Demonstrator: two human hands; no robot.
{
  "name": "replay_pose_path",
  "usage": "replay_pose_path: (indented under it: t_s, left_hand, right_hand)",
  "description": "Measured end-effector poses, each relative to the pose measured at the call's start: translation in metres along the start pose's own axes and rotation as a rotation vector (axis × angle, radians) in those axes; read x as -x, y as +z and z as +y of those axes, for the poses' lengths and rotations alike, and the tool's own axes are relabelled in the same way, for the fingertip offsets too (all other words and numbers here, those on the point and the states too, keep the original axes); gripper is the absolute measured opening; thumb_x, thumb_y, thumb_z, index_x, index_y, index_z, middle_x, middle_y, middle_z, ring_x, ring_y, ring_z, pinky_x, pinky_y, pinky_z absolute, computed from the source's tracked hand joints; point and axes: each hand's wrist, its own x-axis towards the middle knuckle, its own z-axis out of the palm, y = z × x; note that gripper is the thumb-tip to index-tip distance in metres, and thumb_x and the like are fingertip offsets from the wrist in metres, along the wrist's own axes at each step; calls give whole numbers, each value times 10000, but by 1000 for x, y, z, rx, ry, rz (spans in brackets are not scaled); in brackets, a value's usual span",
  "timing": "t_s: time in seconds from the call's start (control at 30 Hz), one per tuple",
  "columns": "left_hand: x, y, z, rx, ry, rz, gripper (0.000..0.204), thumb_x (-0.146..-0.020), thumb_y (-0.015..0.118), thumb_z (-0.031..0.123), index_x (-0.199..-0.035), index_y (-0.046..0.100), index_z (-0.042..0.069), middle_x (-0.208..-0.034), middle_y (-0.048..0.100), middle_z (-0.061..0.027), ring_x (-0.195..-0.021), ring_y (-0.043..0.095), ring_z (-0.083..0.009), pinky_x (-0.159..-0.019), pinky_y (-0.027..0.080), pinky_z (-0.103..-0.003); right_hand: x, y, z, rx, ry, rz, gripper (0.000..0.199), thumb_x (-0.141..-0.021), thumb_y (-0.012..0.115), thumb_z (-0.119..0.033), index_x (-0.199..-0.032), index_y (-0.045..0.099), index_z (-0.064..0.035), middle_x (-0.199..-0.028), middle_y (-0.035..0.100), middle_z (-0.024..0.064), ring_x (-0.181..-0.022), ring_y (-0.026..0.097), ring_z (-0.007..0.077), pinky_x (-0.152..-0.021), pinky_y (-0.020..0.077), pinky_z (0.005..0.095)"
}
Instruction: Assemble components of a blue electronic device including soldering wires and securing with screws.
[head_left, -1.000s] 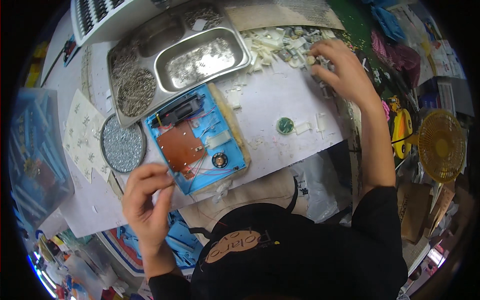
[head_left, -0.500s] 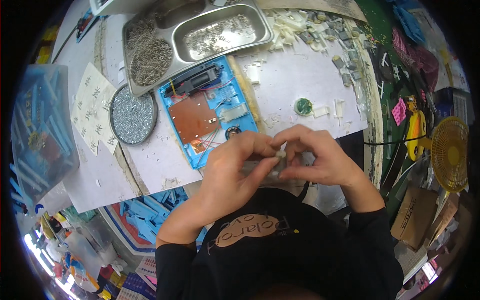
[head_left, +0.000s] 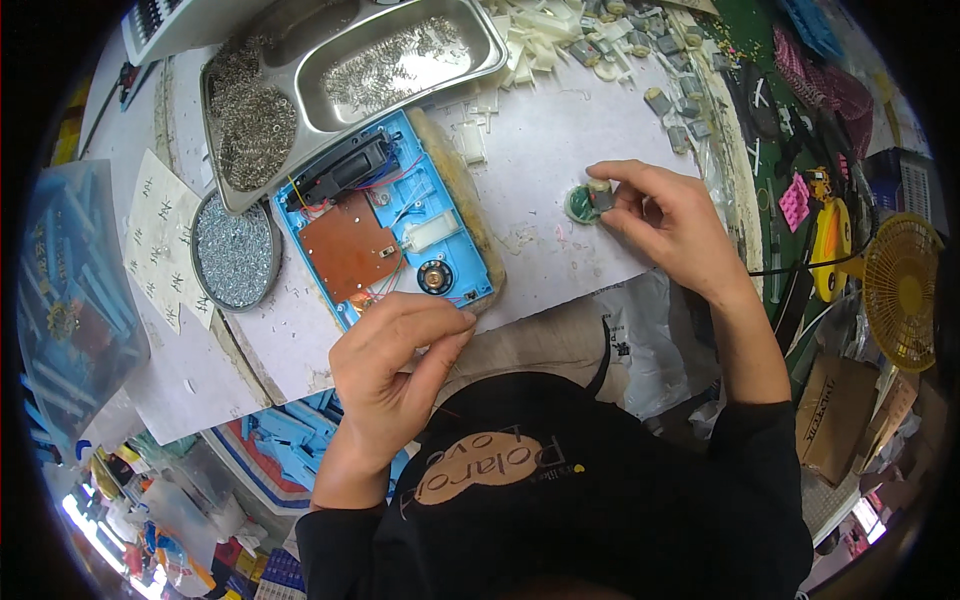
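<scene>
My right hand (head_left: pixel 665 220) pinches a small grey block (head_left: pixel 603 200) with a pale top between thumb and fingertips. The block is at the right edge of a small round green piece (head_left: pixel 579 204) on the table; I cannot tell whether they touch. My left hand (head_left: pixel 400 355) is closed in a pinch at the near edge of an open blue plastic housing (head_left: pixel 468 225); whatever its fingertips hold is too small to make out. Inside the housing are a brown circuit board (head_left: pixel 345 245), a black part (head_left: pixel 350 168), a white part (head_left: pixel 432 232), a round speaker (head_left: pixel 435 277) and thin wires.
A steel compartment tray (head_left: pixel 300 85) of springs and small metal parts stands at the back left. Beside it is a round dish (head_left: pixel 238 250) of small screws on a paper sheet (head_left: pixel 160 220). Loose white parts (head_left: pixel 540 40) and grey blocks (head_left: pixel 685 105) lie at the back right.
My hands, together before in front of the housing, have come apart. The right has moved right and away with the grey block; the left has moved left to the housing's near edge.
</scene>
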Motion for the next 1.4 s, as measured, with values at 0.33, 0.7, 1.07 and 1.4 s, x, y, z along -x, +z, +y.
replay_pose_path:
  t_s: [0.33,0.7,1.07,1.4]
  left_hand:
    - [5,9,-4,138,-18,23,191,-776,764,-88,-944,710,-14,-901,703,-123,-796,691,-229,-708,542,-305]
    - [12,19,-11,293,-168,-30,420,-866,735,-88,-1203,505,12,-1045,659,-108,-973,691,-161,-871,580,-310]
    - [13,20,-13,302,-175,89,336,-829,782,-25,-1104,596,29,-948,686,-103,-847,731,-209,-745,599,-310]
    - [16,24,-15,332,-131,153,308,-813,776,-33,-1068,618,32,-921,682,-114,-849,729,-239,-745,593,-330]
  right_hand:
    - [-11,4,-2,234,-150,-52,370,-820,666,-10,-1185,620,-43,-795,609,100,-694,619,245,-660,498,359]
    - [7,58,-56,-1059,241,-299,488,-875,739,12,-1330,567,-11,-831,611,-22,-678,541,16,-596,402,155]
    - [-6,59,-59,-1190,314,-458,458,-903,728,-29,-1329,562,-3,-780,609,-2,-597,534,49,-541,389,179]
    - [4,61,-72,-667,81,-217,441,-847,768,8,-1255,602,-9,-841,639,22,-710,610,81,-609,485,208]
